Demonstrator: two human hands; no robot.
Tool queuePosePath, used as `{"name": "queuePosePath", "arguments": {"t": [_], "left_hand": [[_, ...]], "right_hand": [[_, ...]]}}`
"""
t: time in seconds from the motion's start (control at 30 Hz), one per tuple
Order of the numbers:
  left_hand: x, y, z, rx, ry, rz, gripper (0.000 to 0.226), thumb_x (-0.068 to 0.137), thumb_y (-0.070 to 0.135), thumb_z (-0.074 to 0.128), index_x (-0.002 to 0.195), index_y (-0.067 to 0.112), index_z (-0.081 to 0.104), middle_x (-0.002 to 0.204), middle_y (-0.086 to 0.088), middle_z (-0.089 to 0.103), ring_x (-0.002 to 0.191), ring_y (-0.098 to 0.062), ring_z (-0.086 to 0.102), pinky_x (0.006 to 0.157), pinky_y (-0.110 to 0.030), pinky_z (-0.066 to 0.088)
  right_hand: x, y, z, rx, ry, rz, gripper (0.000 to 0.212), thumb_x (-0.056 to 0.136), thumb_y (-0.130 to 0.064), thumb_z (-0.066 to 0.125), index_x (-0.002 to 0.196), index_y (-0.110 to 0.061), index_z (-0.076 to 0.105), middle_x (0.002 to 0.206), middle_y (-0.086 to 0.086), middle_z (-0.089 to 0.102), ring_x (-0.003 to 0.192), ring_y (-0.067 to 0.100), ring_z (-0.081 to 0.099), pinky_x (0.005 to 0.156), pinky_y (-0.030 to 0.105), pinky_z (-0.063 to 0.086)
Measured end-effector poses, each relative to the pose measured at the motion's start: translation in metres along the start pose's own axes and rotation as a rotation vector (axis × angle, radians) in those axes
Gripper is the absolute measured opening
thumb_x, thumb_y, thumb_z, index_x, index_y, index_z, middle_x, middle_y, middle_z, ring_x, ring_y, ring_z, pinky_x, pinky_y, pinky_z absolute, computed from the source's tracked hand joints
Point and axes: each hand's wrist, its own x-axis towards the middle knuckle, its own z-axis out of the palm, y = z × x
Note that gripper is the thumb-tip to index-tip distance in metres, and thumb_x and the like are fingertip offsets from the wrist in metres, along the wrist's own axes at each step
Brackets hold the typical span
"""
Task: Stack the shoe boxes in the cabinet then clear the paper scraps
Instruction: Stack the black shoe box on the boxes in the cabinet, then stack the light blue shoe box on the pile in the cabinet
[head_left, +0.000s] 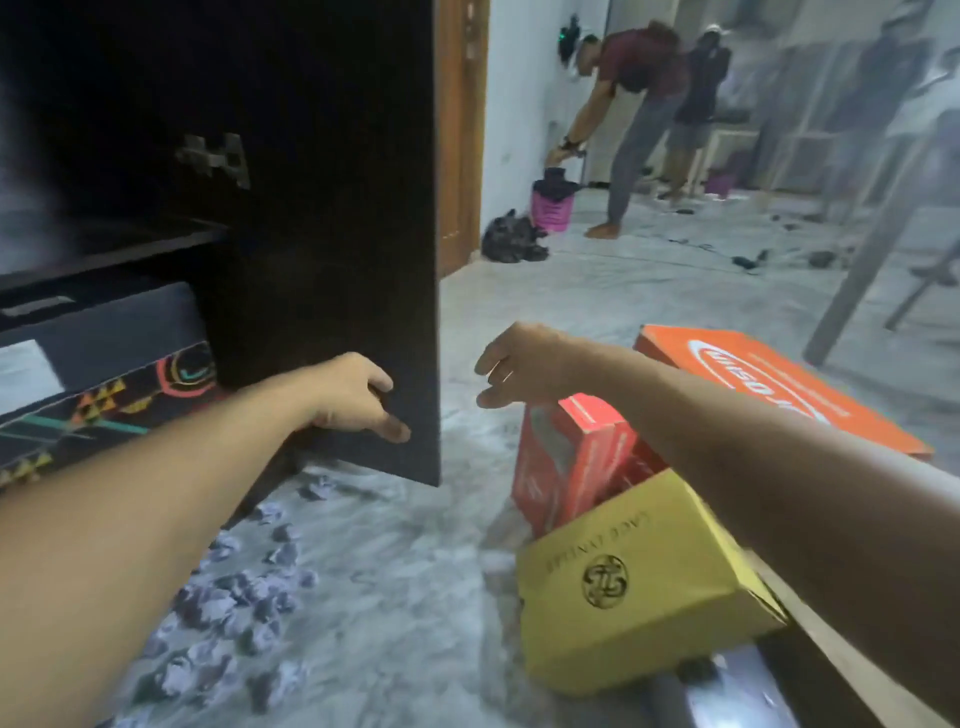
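The dark cabinet door (332, 260) stands open, and my left hand (358, 397) grips its lower part near the bottom edge. Inside the cabinet at the left sits a black shoe box (104, 374) with a coloured pattern, under a shelf. My right hand (519, 364) hovers open in the air above the floor, holding nothing. Under my right forearm lie a yellow shoe box (634, 587), a red shoe box (571, 452) on its side, and an orange shoe box (769, 389) further back. Crumpled paper scraps (239, 597) litter the floor below the door.
The floor is grey marble. Two people stand at the far end near a pink bucket (553, 208) and a dark heap (511, 240). A table leg (872, 249) slants at the right. A wooden door frame (460, 135) rises behind the cabinet door.
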Motion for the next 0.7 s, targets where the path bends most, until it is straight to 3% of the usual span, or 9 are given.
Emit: {"name": "queuePosePath", "arguments": {"t": [0.07,0.2,0.27,0.33,0.4,0.47,0.6,0.7], "left_hand": [[-0.006,0.040,0.020,-0.018,-0.046,0.057,0.107,0.046,0.060,0.085,0.138,0.019,0.051,0.126,0.001,0.062,0.113,-0.020,0.060,0.103,-0.038,0.045],[-0.014,0.107,0.067,-0.058,-0.149,0.174,0.094,0.061,0.052,0.084,0.140,0.016,0.049,0.131,-0.003,0.060,0.115,-0.020,0.058,0.104,-0.034,0.044],[-0.016,0.134,0.094,-0.072,-0.185,0.230,0.083,0.069,0.043,0.083,0.139,0.013,0.049,0.134,-0.005,0.058,0.119,-0.021,0.056,0.102,-0.033,0.044],[-0.019,0.156,0.122,-0.099,-0.220,0.279,0.082,0.069,0.041,0.084,0.137,0.010,0.051,0.136,-0.007,0.057,0.117,-0.022,0.057,0.095,-0.033,0.047],[-0.021,0.171,0.149,-0.138,-0.262,0.297,0.083,0.069,0.036,0.086,0.138,0.008,0.051,0.135,-0.007,0.057,0.111,-0.021,0.059,0.090,-0.034,0.050],[-0.020,0.178,0.174,-0.134,-0.292,0.298,0.082,0.068,0.037,0.086,0.136,0.008,0.053,0.132,-0.008,0.060,0.113,-0.022,0.059,0.098,-0.036,0.049],[-0.016,0.183,0.206,-0.149,-0.336,0.271,0.092,0.067,0.043,0.085,0.143,0.009,0.045,0.138,-0.010,0.055,0.122,-0.025,0.055,0.103,-0.042,0.046],[-0.012,0.187,0.216,-0.170,-0.339,0.263,0.089,0.071,0.039,0.083,0.144,0.008,0.042,0.140,-0.011,0.054,0.123,-0.026,0.055,0.103,-0.042,0.047]], "right_hand": [[-0.038,0.037,-0.008,0.013,-0.011,0.085,0.039,0.079,-0.027,0.075,0.117,-0.019,0.068,0.102,0.007,0.075,0.088,0.033,0.072,0.080,0.039,0.060],[-0.115,0.096,-0.017,-0.067,-0.014,0.197,0.042,0.083,-0.036,0.072,0.123,-0.022,0.067,0.112,0.001,0.071,0.100,0.022,0.067,0.088,0.035,0.054],[-0.151,0.116,-0.018,-0.121,-0.034,0.233,0.034,0.089,-0.038,0.066,0.117,-0.019,0.068,0.109,-0.001,0.068,0.100,0.022,0.062,0.078,0.031,0.051],[-0.178,0.137,-0.014,-0.095,-0.048,0.301,0.024,0.091,-0.035,0.065,0.102,-0.015,0.070,0.096,0.000,0.067,0.091,0.022,0.061,0.068,0.029,0.047],[-0.197,0.161,-0.005,-0.077,-0.066,0.362,0.027,0.089,-0.036,0.066,0.099,-0.011,0.071,0.096,0.005,0.070,0.088,0.023,0.063,0.076,0.032,0.050],[-0.210,0.185,0.006,-0.028,-0.046,0.412,0.029,0.085,-0.038,0.070,0.098,-0.012,0.073,0.098,0.006,0.071,0.093,0.026,0.065,0.083,0.040,0.055],[-0.224,0.215,0.024,0.082,-0.051,0.468,0.032,0.086,-0.033,0.071,0.109,-0.010,0.072,0.112,0.005,0.070,0.100,0.025,0.065,0.087,0.043,0.055],[-0.224,0.230,0.031,0.205,-0.025,0.519,0.035,0.087,-0.030,0.071,0.115,-0.010,0.069,0.112,0.005,0.069,0.094,0.025,0.068,0.075,0.038,0.058]]}}
